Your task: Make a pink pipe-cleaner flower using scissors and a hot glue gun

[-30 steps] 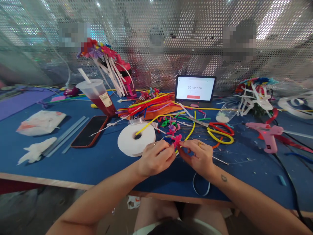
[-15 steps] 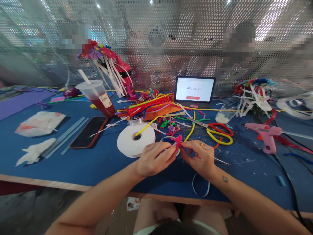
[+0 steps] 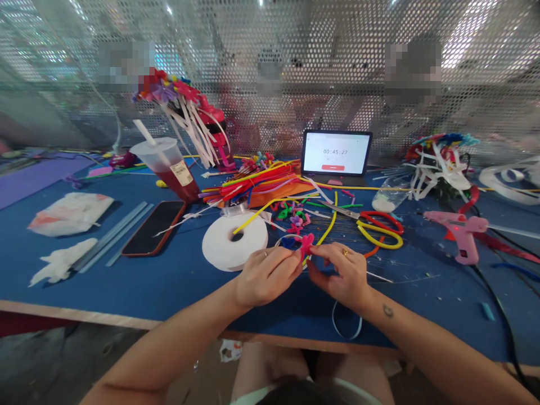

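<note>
I see two hands: left hand [image 3: 268,275] and right hand [image 3: 341,275], fingers pinched on one pink pipe-cleaner flower [image 3: 307,243], held between them over the blue table [image 3: 126,287], beside one white ribbon roll [image 3: 234,242].

- Bright light glares through the perforated metal screen [image 3: 270,34], upper right.
- Soft shadows lie under the left hand [image 3: 265,275] and right hand [image 3: 341,275].
- Wide-angle distortion bends the table edge [image 3: 76,315].

Gold ring [image 3: 345,252] on right hand [image 3: 343,277], thin ring [image 3: 265,253] on left hand [image 3: 268,277], small dark tattoo [image 3: 387,310] on right forearm [image 3: 426,332].
</note>
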A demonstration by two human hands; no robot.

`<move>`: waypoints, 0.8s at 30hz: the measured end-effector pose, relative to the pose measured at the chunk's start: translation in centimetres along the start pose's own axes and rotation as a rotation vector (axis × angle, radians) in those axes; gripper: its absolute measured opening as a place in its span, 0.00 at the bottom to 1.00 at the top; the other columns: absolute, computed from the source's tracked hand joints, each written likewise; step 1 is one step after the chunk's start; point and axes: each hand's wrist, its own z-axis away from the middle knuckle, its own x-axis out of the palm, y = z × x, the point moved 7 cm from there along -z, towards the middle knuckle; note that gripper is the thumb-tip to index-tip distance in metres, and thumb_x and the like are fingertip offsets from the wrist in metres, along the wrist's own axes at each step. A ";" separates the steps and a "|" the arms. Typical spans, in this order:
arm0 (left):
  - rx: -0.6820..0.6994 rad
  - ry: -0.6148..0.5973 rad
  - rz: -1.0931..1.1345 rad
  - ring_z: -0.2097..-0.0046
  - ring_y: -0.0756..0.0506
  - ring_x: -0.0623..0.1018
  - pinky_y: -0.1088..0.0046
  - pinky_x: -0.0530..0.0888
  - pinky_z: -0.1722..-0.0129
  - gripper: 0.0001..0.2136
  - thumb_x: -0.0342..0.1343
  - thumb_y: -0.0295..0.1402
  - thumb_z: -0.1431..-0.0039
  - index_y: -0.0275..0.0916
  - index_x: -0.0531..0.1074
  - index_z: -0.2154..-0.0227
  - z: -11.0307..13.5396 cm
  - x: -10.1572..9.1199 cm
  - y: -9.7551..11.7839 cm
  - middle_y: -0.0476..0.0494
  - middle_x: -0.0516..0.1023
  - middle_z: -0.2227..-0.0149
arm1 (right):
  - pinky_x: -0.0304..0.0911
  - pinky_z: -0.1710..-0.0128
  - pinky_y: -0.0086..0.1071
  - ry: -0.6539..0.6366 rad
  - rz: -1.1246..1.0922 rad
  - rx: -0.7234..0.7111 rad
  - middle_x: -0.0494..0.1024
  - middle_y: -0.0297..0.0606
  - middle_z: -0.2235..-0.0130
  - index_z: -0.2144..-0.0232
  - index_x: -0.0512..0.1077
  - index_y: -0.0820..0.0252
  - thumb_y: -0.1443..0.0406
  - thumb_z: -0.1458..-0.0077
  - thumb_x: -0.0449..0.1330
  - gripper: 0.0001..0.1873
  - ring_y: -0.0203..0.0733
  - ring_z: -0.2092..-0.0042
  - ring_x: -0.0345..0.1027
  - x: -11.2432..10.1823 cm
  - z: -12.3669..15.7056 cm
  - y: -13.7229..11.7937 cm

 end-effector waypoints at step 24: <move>0.012 0.003 -0.004 0.75 0.54 0.74 0.79 0.68 0.75 0.03 0.59 0.24 0.49 0.36 0.70 0.71 -0.2 0.0 0.1 0.52 0.73 0.77 | 0.69 0.69 0.29 -0.052 -0.070 -0.038 0.77 0.35 0.70 0.61 0.68 0.58 0.73 0.51 0.55 0.13 0.35 0.70 0.71 0.2 0.7 0.1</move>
